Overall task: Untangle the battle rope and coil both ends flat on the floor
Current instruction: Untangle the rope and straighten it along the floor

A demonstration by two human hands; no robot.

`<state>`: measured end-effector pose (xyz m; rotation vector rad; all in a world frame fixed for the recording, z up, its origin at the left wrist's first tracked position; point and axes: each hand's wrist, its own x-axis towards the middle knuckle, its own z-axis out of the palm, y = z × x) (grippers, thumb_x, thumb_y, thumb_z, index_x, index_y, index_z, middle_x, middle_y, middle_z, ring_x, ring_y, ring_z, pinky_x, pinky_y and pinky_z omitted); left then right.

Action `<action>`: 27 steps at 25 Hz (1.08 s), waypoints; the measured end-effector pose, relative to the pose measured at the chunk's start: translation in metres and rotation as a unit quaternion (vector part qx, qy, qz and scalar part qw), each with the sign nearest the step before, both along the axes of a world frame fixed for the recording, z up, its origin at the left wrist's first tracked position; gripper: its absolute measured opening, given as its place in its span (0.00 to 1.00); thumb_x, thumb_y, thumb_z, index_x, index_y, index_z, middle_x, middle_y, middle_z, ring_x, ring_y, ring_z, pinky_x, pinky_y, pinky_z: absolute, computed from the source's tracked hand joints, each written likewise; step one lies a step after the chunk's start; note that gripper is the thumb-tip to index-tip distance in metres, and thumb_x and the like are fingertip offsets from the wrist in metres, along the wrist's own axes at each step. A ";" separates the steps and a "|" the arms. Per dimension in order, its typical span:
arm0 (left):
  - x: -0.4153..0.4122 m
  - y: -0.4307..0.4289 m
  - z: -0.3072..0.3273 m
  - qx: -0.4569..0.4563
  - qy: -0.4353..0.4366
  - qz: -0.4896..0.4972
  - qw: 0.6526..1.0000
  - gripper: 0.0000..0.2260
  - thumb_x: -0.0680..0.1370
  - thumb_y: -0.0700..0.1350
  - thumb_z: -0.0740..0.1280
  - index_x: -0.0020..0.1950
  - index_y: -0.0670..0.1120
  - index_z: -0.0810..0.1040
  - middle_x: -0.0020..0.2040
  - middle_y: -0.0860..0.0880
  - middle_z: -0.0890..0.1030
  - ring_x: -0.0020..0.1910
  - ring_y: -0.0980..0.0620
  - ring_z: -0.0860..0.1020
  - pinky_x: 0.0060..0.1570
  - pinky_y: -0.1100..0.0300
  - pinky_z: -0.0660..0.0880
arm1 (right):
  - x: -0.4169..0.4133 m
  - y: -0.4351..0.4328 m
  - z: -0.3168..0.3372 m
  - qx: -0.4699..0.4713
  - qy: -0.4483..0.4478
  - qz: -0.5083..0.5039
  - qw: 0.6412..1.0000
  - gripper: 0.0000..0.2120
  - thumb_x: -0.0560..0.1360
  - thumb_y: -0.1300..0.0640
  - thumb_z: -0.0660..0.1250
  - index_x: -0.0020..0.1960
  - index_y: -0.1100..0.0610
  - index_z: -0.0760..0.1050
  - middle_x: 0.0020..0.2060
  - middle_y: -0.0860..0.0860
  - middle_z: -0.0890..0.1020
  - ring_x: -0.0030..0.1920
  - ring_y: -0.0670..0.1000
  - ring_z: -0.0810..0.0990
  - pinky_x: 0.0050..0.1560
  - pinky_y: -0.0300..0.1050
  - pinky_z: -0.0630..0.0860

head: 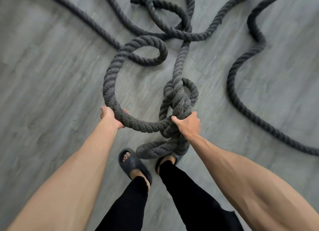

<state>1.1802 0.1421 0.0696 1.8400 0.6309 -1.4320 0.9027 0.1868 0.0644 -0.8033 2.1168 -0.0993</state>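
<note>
both grips clenched on the battle rope: left hand on a loop, right hand at the knot

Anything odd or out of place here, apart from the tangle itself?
One thing: a bunch of the battle rope sags onto the person's right sandal, a possible trip risk. Both hands, left hand and right hand, grip it. No damage is visible.

The battle rope is charcoal-black with a twisted strand pattern; the floor is grey wood-grain planks; slides and trousers are black.
</note>
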 end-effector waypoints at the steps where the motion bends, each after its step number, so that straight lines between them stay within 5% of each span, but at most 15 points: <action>1: -0.006 0.010 0.013 0.002 -0.016 -0.025 1.000 0.25 0.80 0.61 0.55 0.63 0.43 0.75 0.50 0.41 0.81 0.42 0.44 0.81 0.46 0.40 0.78 | -0.015 0.008 0.020 -0.002 -0.011 -0.003 1.000 0.39 0.64 0.35 0.76 0.62 0.61 0.69 0.56 0.58 0.80 0.57 0.61 0.79 0.56 0.55 0.78; 4: -0.039 0.032 0.053 0.035 -0.149 -0.230 0.961 0.19 0.79 0.50 0.63 0.67 0.42 0.71 0.62 0.41 0.77 0.54 0.42 0.79 0.54 0.40 0.76 | -0.059 0.034 0.067 -0.003 -0.019 -0.020 1.000 0.41 0.60 0.32 0.75 0.60 0.61 0.72 0.54 0.57 0.81 0.56 0.59 0.80 0.56 0.54 0.79; 7: -0.097 0.065 0.084 -0.007 -0.374 -0.537 0.756 0.15 0.77 0.45 0.67 0.62 0.42 0.74 0.62 0.38 0.76 0.63 0.38 0.73 0.60 0.47 0.72 | -0.095 0.073 0.090 -0.017 -0.032 -0.043 0.998 0.39 0.54 0.30 0.73 0.53 0.58 0.79 0.46 0.53 0.84 0.49 0.54 0.84 0.47 0.47 0.80; 9: -0.146 0.090 0.091 -0.132 -0.365 -0.631 0.671 0.12 0.76 0.44 0.68 0.57 0.42 0.77 0.58 0.39 0.78 0.60 0.39 0.75 0.58 0.49 0.72 | -0.109 0.101 0.094 -0.026 -0.034 -0.056 0.998 0.38 0.54 0.30 0.74 0.51 0.58 0.79 0.44 0.51 0.84 0.46 0.52 0.84 0.43 0.44 0.79; 13: -0.243 0.144 0.097 -0.157 -0.163 -0.624 0.748 0.14 0.81 0.51 0.63 0.57 0.41 0.79 0.56 0.40 0.82 0.59 0.43 0.78 0.58 0.53 0.72 | -0.116 0.151 0.123 -0.066 -0.028 -0.063 0.995 0.35 0.60 0.38 0.79 0.56 0.60 0.72 0.47 0.50 0.80 0.47 0.52 0.81 0.44 0.46 0.76; 16: -0.284 0.176 0.102 -0.149 -0.136 -0.711 0.674 0.11 0.80 0.43 0.61 0.59 0.43 0.79 0.60 0.40 0.81 0.62 0.42 0.77 0.60 0.53 0.73 | -0.138 0.183 0.144 -0.062 -0.047 -0.058 0.995 0.32 0.64 0.44 0.80 0.57 0.60 0.71 0.48 0.51 0.79 0.47 0.51 0.78 0.44 0.44 0.73; 19: -0.288 0.197 0.100 -0.106 -0.164 -0.768 0.610 0.14 0.79 0.39 0.61 0.64 0.45 0.75 0.64 0.43 0.77 0.64 0.42 0.75 0.62 0.52 0.72 | -0.193 0.203 0.158 -0.073 -0.076 -0.074 0.992 0.24 0.60 0.41 0.80 0.47 0.57 0.81 0.40 0.49 0.86 0.44 0.50 0.85 0.44 0.46 0.81; 22: -0.297 0.218 0.086 -0.037 -0.126 -0.730 0.671 0.22 0.79 0.46 0.65 0.72 0.43 0.67 0.71 0.41 0.71 0.69 0.42 0.70 0.66 0.51 0.69 | -0.254 0.205 0.178 -0.043 -0.133 -0.091 0.986 0.26 0.60 0.42 0.83 0.48 0.58 0.82 0.40 0.52 0.87 0.43 0.53 0.87 0.48 0.56 0.84; 25: -0.346 0.242 0.087 0.020 0.019 -0.592 0.806 0.43 0.75 0.62 0.69 0.78 0.38 0.54 0.73 0.40 0.67 0.69 0.42 0.71 0.65 0.51 0.69 | -0.296 0.202 0.194 -0.024 -0.208 -0.098 0.973 0.22 0.65 0.50 0.83 0.51 0.60 0.81 0.43 0.58 0.87 0.45 0.60 0.87 0.48 0.64 0.83; 27: -0.390 0.248 0.083 0.016 0.095 -0.439 0.893 0.46 0.70 0.66 0.71 0.76 0.39 0.60 0.70 0.43 0.71 0.67 0.43 0.73 0.61 0.53 0.71 | -0.315 0.200 0.199 -0.013 -0.244 -0.084 0.966 0.21 0.67 0.52 0.82 0.53 0.62 0.81 0.44 0.59 0.87 0.45 0.61 0.87 0.47 0.65 0.83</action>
